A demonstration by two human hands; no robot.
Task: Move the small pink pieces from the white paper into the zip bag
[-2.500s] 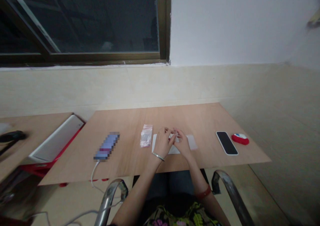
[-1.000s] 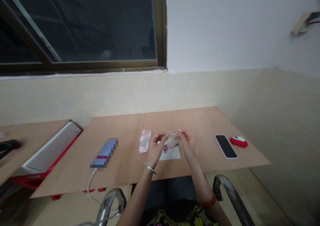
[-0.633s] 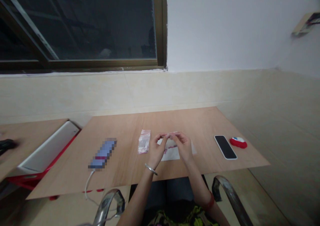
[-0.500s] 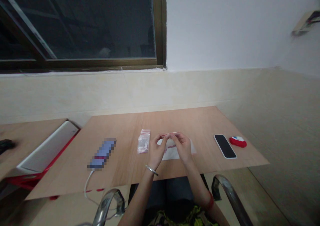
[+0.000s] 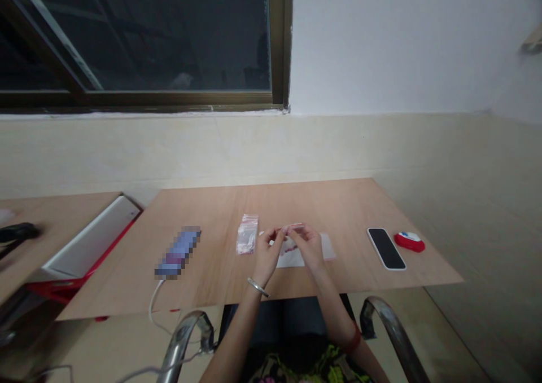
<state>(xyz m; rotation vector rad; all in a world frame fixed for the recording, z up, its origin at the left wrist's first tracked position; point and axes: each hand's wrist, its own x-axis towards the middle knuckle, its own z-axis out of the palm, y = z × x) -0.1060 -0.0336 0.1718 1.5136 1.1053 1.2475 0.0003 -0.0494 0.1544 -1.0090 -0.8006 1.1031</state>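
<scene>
My left hand (image 5: 269, 253) and my right hand (image 5: 310, 250) meet above the table, thumbs and fingertips close together. Between them they pinch a small clear plastic bag (image 5: 296, 226) with a pinkish edge, mostly hidden by the fingers. Beneath the hands lies a white sheet (image 5: 291, 260) with a row of small dark red pieces (image 5: 289, 249) on it, too small to make out. A stack of clear zip bags (image 5: 248, 235) rests just left of my left hand.
On the right lie a white-edged phone (image 5: 387, 249) and a red and white case (image 5: 409, 241). A blurred-out phone (image 5: 178, 253) with a white cable (image 5: 153, 304) lies on the left. Metal chair arms (image 5: 184, 340) flank me below the table (image 5: 203, 281).
The view has shifted slightly, so the table sits a little further right. Both hands keep their pinch, and the bag's pinkish edge now tilts up more toward the right hand.
</scene>
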